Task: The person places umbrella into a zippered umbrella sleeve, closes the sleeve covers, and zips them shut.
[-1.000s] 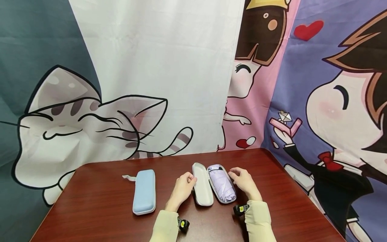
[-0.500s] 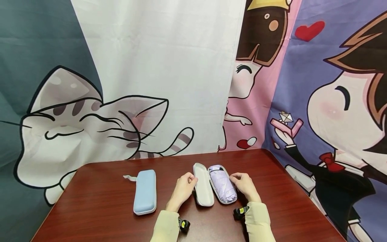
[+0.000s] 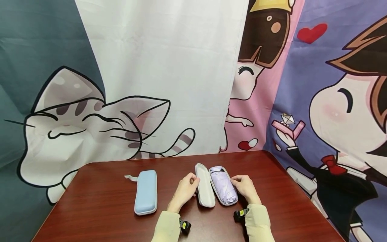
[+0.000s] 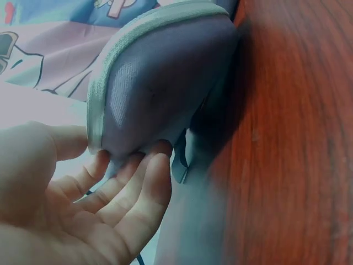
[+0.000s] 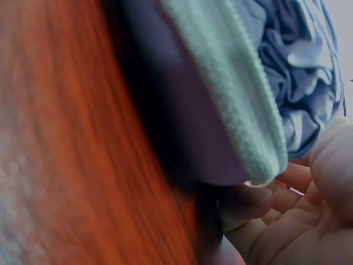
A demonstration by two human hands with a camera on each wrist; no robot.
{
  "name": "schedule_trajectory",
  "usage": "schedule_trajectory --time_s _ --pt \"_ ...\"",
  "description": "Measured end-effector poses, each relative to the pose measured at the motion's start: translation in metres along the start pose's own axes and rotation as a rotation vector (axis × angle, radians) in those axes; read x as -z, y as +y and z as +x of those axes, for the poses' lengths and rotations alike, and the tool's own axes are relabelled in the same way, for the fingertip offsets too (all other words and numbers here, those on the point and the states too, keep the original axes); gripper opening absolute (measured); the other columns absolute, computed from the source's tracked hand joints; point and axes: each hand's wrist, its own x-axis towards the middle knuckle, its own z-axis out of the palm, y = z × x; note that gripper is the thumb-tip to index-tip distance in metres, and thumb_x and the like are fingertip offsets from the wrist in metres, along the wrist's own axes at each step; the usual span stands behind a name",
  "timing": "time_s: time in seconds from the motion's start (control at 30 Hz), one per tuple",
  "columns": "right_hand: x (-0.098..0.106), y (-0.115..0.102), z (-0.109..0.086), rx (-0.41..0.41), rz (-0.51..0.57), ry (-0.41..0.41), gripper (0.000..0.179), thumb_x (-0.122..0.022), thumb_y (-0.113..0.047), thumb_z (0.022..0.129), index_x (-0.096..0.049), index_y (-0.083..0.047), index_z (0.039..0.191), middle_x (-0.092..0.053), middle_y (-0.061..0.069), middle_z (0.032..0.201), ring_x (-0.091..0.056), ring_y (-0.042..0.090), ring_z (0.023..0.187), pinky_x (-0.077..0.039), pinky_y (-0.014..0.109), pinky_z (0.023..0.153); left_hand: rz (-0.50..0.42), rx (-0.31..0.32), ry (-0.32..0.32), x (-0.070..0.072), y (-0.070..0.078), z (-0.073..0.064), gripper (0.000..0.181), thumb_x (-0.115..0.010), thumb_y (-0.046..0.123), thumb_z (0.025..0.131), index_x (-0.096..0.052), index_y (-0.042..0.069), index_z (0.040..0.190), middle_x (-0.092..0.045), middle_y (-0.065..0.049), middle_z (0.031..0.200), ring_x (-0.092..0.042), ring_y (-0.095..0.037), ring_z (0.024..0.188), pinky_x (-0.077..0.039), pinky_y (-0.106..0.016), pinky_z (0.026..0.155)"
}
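An unzipped hard case lies spread open on the table, its pale-lined lid point(image 3: 206, 188) on the left. A folded lilac umbrella point(image 3: 224, 187) with wrinkled fabric fills the other half point(image 5: 234, 94). My left hand point(image 3: 185, 189) pinches the lid's outer edge; in the left wrist view its thumb and index finger meet at the pale zip rim point(image 4: 97, 110), other fingers under the purple shell point(image 4: 160, 88). On the opposite side, my right hand point(image 3: 245, 189) grips the edge of the umbrella half, thumb beside the fabric and fingers beneath the rim.
A closed light-blue zip case point(image 3: 146, 192) with a grey strap point(image 3: 130, 178) lies on the left of the dark red wooden table point(image 3: 102, 208). Behind the table hangs a printed cartoon cloth point(image 3: 169, 67). Each wrist wears a small black camera.
My right hand has lowered and its thumb and fingers have closed on the case's right edge. The left hand keeps its hold on the lid. The head view has shifted slightly.
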Motion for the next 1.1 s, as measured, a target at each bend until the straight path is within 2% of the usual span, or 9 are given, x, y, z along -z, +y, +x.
schedule_trajectory --time_s 0.2,0.37,0.47,0.57,0.7,0.8,0.97,1.1 --pt "0.001 0.000 0.000 -0.001 -0.026 -0.002 0.008 -0.070 -0.013 0.088 -0.077 -0.008 0.089 -0.070 0.006 0.092 -0.059 0.021 0.085 -0.045 0.036 0.077 -0.018 0.008 -0.014 -0.006 0.001 0.000 0.019 -0.058 0.025 0.098 -0.052 0.008 0.103 -0.060 -0.005 0.081 -0.064 -0.024 0.057 -0.053 -0.033 0.054" --pt "0.003 -0.001 -0.001 0.006 -0.019 -0.005 0.009 -0.069 -0.012 0.088 -0.076 -0.006 0.090 -0.070 0.008 0.091 -0.059 0.021 0.083 -0.046 0.035 0.074 0.039 0.025 -0.006 -0.015 0.006 -0.001 0.040 -0.055 0.035 0.099 -0.043 0.015 0.131 -0.065 -0.008 0.105 -0.065 -0.020 0.083 -0.050 -0.039 0.073" --pt "0.003 -0.001 -0.001 -0.006 0.001 -0.007 0.009 -0.069 -0.012 0.087 -0.076 -0.007 0.090 -0.069 0.006 0.087 -0.058 0.019 0.078 -0.046 0.032 0.069 0.077 0.011 0.006 -0.020 0.008 -0.004 0.049 -0.053 0.039 0.099 -0.039 0.019 0.142 -0.063 -0.009 0.112 -0.063 -0.020 0.092 -0.048 -0.043 0.080" --pt "0.001 0.000 -0.001 -0.005 0.016 -0.015 0.009 -0.069 -0.012 0.087 -0.076 -0.007 0.089 -0.068 0.005 0.084 -0.057 0.017 0.073 -0.046 0.030 0.064 0.076 -0.010 0.012 -0.025 0.008 -0.006 0.053 -0.052 0.039 0.100 -0.036 0.019 0.146 -0.062 -0.010 0.115 -0.064 -0.017 0.088 -0.049 -0.042 0.079" --pt "0.001 0.000 -0.002 -0.003 0.018 -0.007 0.008 -0.069 -0.012 0.087 -0.075 -0.006 0.089 -0.067 0.005 0.082 -0.057 0.016 0.071 -0.046 0.030 0.062 0.031 -0.039 0.009 -0.032 0.009 -0.008 0.056 -0.053 0.034 0.100 -0.032 0.017 0.149 -0.061 -0.010 0.113 -0.064 -0.015 0.086 -0.050 -0.039 0.077" --pt "0.002 0.000 -0.003 -0.019 0.012 -0.001 0.008 -0.069 -0.012 0.087 -0.075 -0.007 0.089 -0.067 0.004 0.082 -0.056 0.016 0.072 -0.045 0.030 0.063 0.013 -0.054 0.009 -0.037 0.011 -0.010 0.059 -0.053 0.033 0.100 -0.030 0.016 0.151 -0.060 -0.013 0.116 -0.063 -0.019 0.095 -0.049 -0.041 0.083" --pt "0.001 0.001 -0.003 -0.002 0.002 -0.012 0.009 -0.069 -0.012 0.087 -0.075 -0.006 0.091 -0.068 0.005 0.085 -0.057 0.018 0.077 -0.045 0.032 0.068 0.052 -0.042 0.030 -0.044 0.017 -0.012 0.060 -0.050 0.036 0.101 -0.029 0.017 0.154 -0.049 -0.020 0.139 -0.051 -0.032 0.123 -0.039 -0.051 0.099" --pt "0.001 0.000 -0.003 0.005 0.005 -0.011 0.009 -0.069 -0.012 0.087 -0.075 -0.006 0.090 -0.069 0.005 0.085 -0.057 0.018 0.079 -0.044 0.032 0.070 0.069 -0.036 0.016 -0.049 0.024 -0.012 0.058 -0.047 0.034 0.102 -0.029 0.018 0.154 -0.042 -0.020 0.145 -0.045 -0.036 0.129 -0.036 -0.053 0.103"
